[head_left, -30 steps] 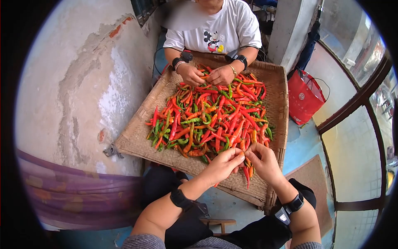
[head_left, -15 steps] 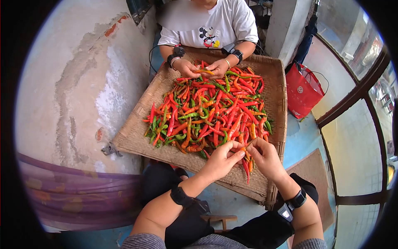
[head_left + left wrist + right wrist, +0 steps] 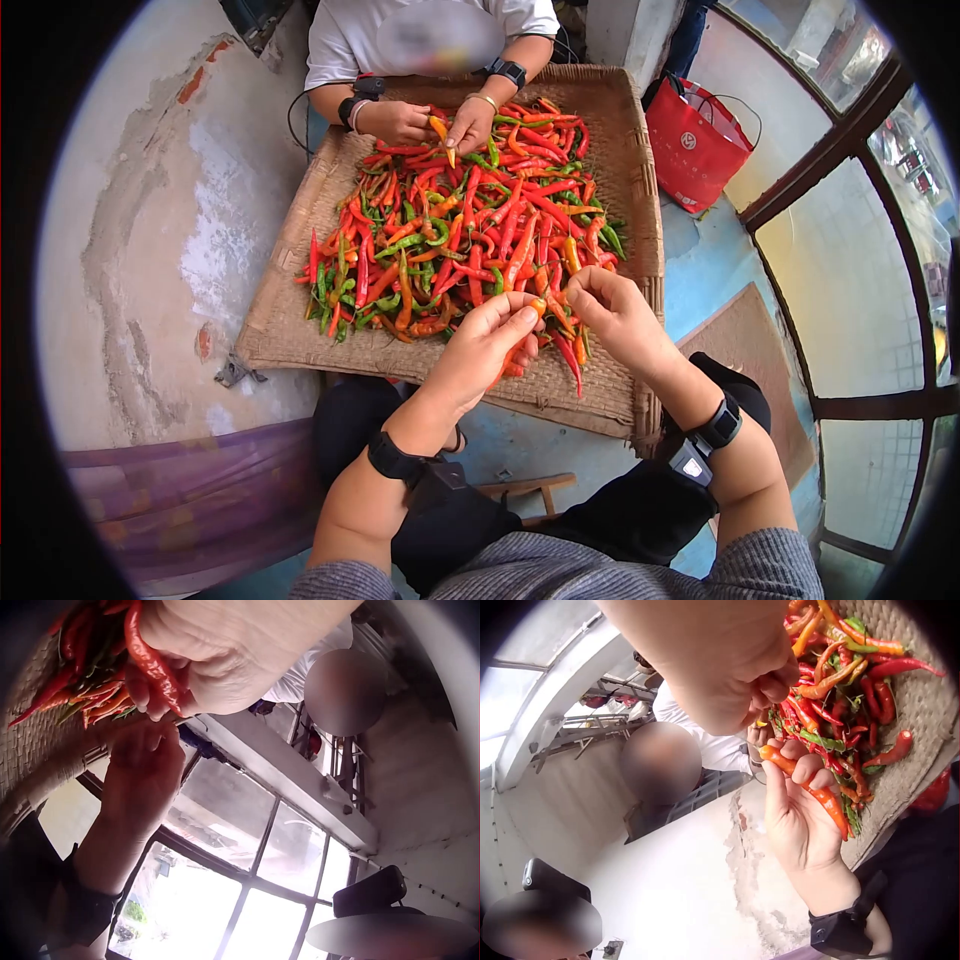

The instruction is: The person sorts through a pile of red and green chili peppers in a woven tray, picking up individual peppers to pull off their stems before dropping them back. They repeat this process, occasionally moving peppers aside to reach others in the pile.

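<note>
My left hand [image 3: 480,350] grips an orange-red chili pepper [image 3: 821,796], its fingers curled round the body and the thumb near the stem end. That end pokes up past the thumb and index finger in the head view. Just to the right, my right hand [image 3: 622,318] has its thumb and fingertips pinched together, a small distance from the pepper. A thin stem [image 3: 184,720] shows at those fingertips in the left wrist view. Both hands hover over the near edge of a heap of red, orange and green chili peppers [image 3: 450,240] on a square woven tray [image 3: 280,340].
Across the tray, another person's hands [image 3: 470,125] hold an orange pepper [image 3: 439,126]. A red bag [image 3: 700,148] stands on the floor at right, by framed windows [image 3: 850,290]. A peeling wall [image 3: 150,250] rises at left, and a wooden stool [image 3: 530,490] shows below the tray.
My hands met at the pepper earlier; now the right has drawn away from the left, which keeps the pepper. The head view has shifted. The other person's orange pepper has turned more upright.
</note>
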A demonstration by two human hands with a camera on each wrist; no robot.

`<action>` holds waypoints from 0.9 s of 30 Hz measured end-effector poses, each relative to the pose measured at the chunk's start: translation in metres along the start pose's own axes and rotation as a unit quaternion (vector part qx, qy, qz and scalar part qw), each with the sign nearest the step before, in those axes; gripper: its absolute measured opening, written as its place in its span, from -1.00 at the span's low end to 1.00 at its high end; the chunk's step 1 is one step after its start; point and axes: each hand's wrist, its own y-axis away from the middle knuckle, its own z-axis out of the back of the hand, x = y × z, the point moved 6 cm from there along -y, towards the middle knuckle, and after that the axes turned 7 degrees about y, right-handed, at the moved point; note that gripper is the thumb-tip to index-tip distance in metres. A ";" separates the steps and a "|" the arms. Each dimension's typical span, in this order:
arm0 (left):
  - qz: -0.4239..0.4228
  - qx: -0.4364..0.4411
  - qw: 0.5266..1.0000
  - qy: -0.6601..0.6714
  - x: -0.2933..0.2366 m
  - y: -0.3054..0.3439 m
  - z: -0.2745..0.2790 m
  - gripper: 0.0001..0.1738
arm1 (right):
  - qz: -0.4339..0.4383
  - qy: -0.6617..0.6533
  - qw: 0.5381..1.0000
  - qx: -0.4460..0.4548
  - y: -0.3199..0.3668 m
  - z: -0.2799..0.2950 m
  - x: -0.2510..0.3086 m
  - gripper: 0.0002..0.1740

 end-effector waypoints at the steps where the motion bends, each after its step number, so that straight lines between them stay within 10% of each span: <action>1: 0.009 -0.004 1.000 -0.007 -0.001 0.000 0.002 -0.77 | -0.070 -0.108 0.992 0.015 0.000 -0.001 -0.009 -0.84; 7: 0.011 -0.013 0.999 0.029 0.003 0.002 0.001 -0.59 | -0.229 -0.382 0.894 0.051 0.009 -0.011 -0.031 -0.86; 27: -0.113 -0.068 0.989 -0.074 -0.033 -0.016 -0.008 -0.35 | -0.240 -0.458 0.855 0.037 0.020 -0.014 -0.049 -0.83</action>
